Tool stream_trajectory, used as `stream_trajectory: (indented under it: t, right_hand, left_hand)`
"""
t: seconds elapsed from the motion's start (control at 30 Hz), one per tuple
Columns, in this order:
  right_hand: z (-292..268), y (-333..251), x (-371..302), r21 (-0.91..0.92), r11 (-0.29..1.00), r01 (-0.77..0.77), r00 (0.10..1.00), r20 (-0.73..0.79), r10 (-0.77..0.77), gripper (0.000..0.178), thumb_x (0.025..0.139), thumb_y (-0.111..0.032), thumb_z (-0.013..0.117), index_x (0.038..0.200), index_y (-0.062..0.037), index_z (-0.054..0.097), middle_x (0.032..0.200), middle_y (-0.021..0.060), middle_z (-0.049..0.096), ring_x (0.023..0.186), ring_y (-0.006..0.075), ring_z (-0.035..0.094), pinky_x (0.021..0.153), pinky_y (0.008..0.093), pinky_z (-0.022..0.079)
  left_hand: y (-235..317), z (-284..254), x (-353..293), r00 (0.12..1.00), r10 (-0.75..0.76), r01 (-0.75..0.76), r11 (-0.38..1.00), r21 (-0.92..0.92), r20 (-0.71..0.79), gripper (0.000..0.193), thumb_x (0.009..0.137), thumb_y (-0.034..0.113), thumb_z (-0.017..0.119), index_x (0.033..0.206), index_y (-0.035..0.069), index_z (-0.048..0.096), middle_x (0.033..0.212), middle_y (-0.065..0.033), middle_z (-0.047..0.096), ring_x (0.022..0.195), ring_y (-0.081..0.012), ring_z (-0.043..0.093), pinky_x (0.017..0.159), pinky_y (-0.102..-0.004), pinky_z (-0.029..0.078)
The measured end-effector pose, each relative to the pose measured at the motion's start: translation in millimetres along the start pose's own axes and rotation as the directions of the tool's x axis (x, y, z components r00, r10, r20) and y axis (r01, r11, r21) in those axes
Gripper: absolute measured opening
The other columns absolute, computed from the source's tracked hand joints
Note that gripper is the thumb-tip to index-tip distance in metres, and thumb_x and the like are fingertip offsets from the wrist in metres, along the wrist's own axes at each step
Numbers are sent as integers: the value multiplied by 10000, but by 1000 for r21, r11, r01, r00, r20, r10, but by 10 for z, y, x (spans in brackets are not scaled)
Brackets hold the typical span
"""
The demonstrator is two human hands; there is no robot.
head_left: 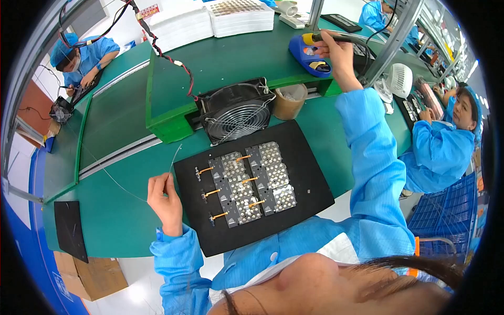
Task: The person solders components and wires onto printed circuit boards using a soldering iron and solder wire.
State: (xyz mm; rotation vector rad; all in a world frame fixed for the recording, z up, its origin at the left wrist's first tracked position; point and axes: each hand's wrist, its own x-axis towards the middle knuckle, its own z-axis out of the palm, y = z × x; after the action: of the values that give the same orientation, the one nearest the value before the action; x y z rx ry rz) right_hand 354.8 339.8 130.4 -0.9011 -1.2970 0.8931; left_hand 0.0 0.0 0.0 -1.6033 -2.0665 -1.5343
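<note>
My left hand [165, 201] pinches a thin silvery solder wire [175, 158] at the left edge of a black mat [310, 223]. The wire's short end sticks up past my fingertips; the rest trails off to the left. On the mat lie several small circuit boards [261, 184] in two columns, with orange flex strips [219, 216] on their left sides. At the far right, my right hand [337, 54] is closed around the dark handle of a soldering iron [317, 37]. Its tip is hidden at the blue iron stand [298, 52].
Behind the mat stands a black fan [236, 113], with a round brown tub [290, 102] beside it. A green raised shelf [173, 86] carries white trays [242, 21]. Cables hang overhead. Co-workers in blue [441, 152] sit to the right and far left.
</note>
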Motion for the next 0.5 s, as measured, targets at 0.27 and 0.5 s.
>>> stream_trajectory:
  t: [0.27, 0.5]
  right_hand:
    - [-178, -205, -1198, -203, 945, 257, 966, 84, -244, 239, 921, -107, 649, 1148, -30, 661, 755, 55, 672, 622, 76, 596, 567, 212, 480]
    - [-187, 158, -1717, -423, 562, 711, 699, 510, -501, 423, 804, 21, 718, 1213, -6, 614, 841, 168, 677, 724, 274, 681, 646, 326, 530]
  left_hand:
    - [80, -48, 3, 992, -7, 12, 999, 41, -128, 106, 882, -42, 608, 973, -7, 650, 827, -59, 538, 648, -128, 493, 565, -268, 415]
    - [70, -68, -5, 995, -34, 39, 998, 51, -95, 81, 883, -33, 627, 953, -3, 655, 853, -64, 551, 620, -115, 487, 543, -250, 412]
